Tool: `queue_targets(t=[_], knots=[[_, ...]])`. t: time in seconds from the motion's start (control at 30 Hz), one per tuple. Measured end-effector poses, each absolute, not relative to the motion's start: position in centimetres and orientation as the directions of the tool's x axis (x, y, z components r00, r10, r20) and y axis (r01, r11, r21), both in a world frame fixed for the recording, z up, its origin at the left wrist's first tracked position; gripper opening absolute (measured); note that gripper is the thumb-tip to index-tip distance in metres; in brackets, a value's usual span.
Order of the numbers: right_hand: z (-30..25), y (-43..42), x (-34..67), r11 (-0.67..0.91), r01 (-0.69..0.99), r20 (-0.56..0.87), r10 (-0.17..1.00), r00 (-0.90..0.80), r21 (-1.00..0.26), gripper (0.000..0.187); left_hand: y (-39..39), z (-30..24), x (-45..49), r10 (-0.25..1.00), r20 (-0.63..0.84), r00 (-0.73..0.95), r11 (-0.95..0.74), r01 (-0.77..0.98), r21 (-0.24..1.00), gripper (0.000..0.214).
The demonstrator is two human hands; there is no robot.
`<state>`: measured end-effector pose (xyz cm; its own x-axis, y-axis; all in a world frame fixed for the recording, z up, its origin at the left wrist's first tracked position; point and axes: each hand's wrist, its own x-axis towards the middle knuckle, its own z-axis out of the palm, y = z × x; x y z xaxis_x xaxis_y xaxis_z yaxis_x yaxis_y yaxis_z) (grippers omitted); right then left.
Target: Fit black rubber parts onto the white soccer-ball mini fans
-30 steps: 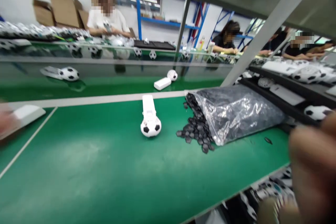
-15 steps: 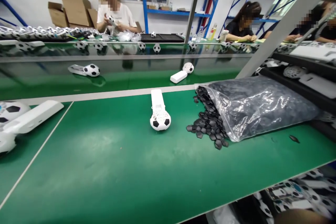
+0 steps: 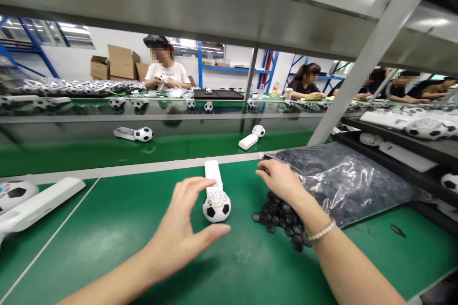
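Observation:
A white handheld fan with a football-shaped head lies on the green work surface, its handle pointing away from me. My left hand is open around the ball head, thumb on the near side and fingers on the far side, with a gap visible. My right hand reaches over the mouth of the clear plastic bag, its bent thumb and finger slightly apart near some black pieces. Below that hand spreads a pile of black pentagon pieces, partly covered by my wrist.
More football fans lie at left and on the lower green strip beyond. A slanted metal post and a rack with black trays stand at right. A shelf beam crosses overhead. Several people work at the far bench.
Both hands have come into view, the left to the fan and the right to the bag's mouth. The camera has tilted up, so the scene sits lower. The fan stays on the surface.

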<state>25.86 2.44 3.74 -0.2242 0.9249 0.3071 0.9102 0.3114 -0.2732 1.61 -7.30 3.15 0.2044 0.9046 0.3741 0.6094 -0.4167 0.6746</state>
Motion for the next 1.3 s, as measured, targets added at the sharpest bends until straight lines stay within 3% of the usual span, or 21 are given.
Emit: queue_targets(t=[0.03,0.1,0.23,0.37,0.57,0.67,0.73,0.83,0.9,1.03,1.3], knots=[[2.7,3.2,25.7,0.25,0.954,0.274,0.941,-0.199,-0.165,0.02,-6.9,2.5,1.9,0.918,0.327,0.224,-0.393,0.616,0.682,0.06],[0.8,4.3,25.9,0.204,0.977,0.237,0.954,-0.184,-0.067,0.02,-6.2,1.0,2.4,0.937,0.233,0.261,-0.348,0.618,0.705,0.062],[-0.9,5.2,27.2,0.226,0.972,0.161,0.963,-0.214,-0.059,0.021,-5.3,-1.1,2.4,0.926,0.23,0.299,-0.368,0.577,0.73,0.048],[-0.8,5.5,27.8,0.236,0.97,0.121,0.966,-0.228,-0.056,0.021,-4.5,-1.1,1.5,0.905,0.257,0.338,-0.407,0.519,0.751,0.048],[-0.6,5.6,27.3,0.261,0.965,0.172,0.951,-0.256,-0.002,0.025,-3.4,-1.2,0.9,0.898,0.31,0.313,-0.426,0.434,0.794,0.035],[-0.2,5.2,26.7,0.311,0.944,0.206,0.936,-0.285,-0.108,0.021,-3.0,-1.3,0.5,0.897,0.272,0.348,-0.393,0.349,0.851,0.034],[0.1,4.5,26.0,0.401,0.867,0.229,0.911,-0.343,-0.295,0.018,-2.8,-1.2,0.3,0.904,0.199,0.377,-0.327,0.312,0.892,0.043],[0.6,2.7,24.3,0.507,0.599,0.244,0.85,-0.467,-0.62,0.015,-2.7,-1.1,0.2,0.929,0.119,0.351,-0.243,0.335,0.91,0.051],[0.8,1.6,23.0,0.517,0.417,0.248,0.8,-0.546,-0.748,0.012,-2.7,-1.1,0.3,0.938,0.102,0.331,-0.222,0.347,0.911,0.05],[0.2,0.5,21.0,0.541,0.277,0.284,0.733,-0.618,-0.794,0.007,-2.3,-1.1,0.3,0.922,0.09,0.377,-0.229,0.343,0.911,0.05],[-1.0,0.7,20.0,0.51,0.275,0.287,0.767,-0.573,-0.815,0.007,-1.9,-1.3,0.7,0.911,0.145,0.385,-0.272,0.299,0.915,0.046]])
